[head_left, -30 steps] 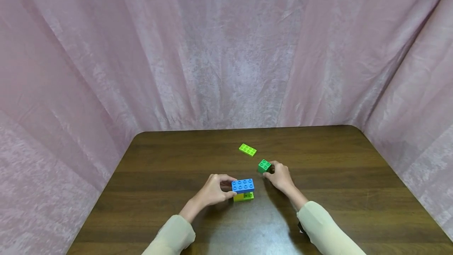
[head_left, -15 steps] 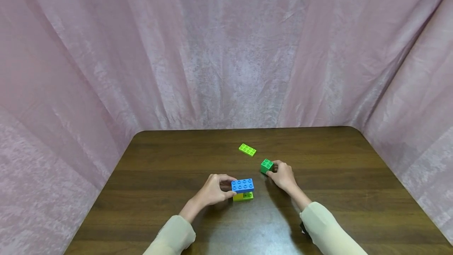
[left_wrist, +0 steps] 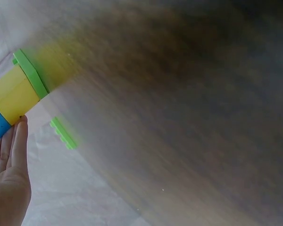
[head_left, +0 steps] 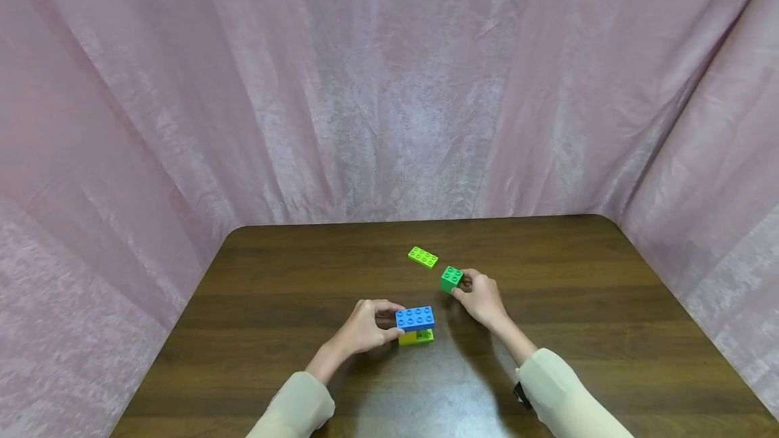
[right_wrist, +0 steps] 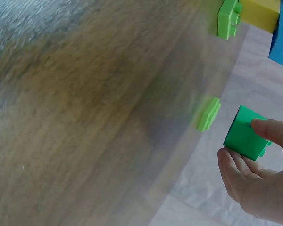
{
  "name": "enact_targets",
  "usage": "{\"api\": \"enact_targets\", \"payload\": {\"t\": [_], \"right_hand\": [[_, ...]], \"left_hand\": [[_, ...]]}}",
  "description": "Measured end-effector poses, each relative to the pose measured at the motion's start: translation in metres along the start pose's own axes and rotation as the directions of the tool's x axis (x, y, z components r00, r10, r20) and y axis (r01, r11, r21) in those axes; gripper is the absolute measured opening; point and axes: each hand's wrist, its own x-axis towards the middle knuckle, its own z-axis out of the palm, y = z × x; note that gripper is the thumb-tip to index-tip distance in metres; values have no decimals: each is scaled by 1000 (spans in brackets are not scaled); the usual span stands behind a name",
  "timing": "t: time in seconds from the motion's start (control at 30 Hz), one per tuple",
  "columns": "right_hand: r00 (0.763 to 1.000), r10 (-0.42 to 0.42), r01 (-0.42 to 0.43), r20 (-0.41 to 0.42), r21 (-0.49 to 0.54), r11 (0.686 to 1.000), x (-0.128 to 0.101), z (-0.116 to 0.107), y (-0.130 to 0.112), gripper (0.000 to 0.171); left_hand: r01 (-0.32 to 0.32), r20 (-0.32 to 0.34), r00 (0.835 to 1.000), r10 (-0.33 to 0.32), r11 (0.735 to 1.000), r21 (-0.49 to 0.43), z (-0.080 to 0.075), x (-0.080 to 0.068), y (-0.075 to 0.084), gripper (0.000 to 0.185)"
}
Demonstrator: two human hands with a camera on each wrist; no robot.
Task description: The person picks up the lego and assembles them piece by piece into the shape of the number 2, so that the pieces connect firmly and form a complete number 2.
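On the dark wooden table (head_left: 274,357) stands a small stack: a blue brick (head_left: 415,318) on a yellow brick (head_left: 407,338) with a thin lime plate (head_left: 426,335) at the bottom. My left hand (head_left: 365,326) grips the stack from its left side. My right hand (head_left: 481,297) pinches a small dark green brick (head_left: 452,279), held a little to the right of and beyond the stack. In the right wrist view the green brick (right_wrist: 244,134) sits between thumb and fingers (right_wrist: 269,129). In the left wrist view the fingers (left_wrist: 14,146) lie against the blue and yellow bricks (left_wrist: 14,96).
A flat lime green plate (head_left: 422,257) lies alone farther back on the table, just beyond the green brick. Pink cloth (head_left: 389,86) hangs round the table's far and side edges.
My right hand has lifted the green brick slightly and carried it a little away and leftward. The left hand and the stack have stayed where they were.
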Motion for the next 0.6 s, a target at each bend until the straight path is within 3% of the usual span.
{"api": "enact_targets", "payload": {"t": [0.3,0.6], "right_hand": [[998,-63,66,-29,89,994,-5,-5,-8,40],[995,-92,77,45,261,962,-17,-13,-27,37]], "left_hand": [[28,18,999,-27,998,-53,-2,1,0,32],[47,23,999,-46,997,-67,-3,2,-1,33]]}}
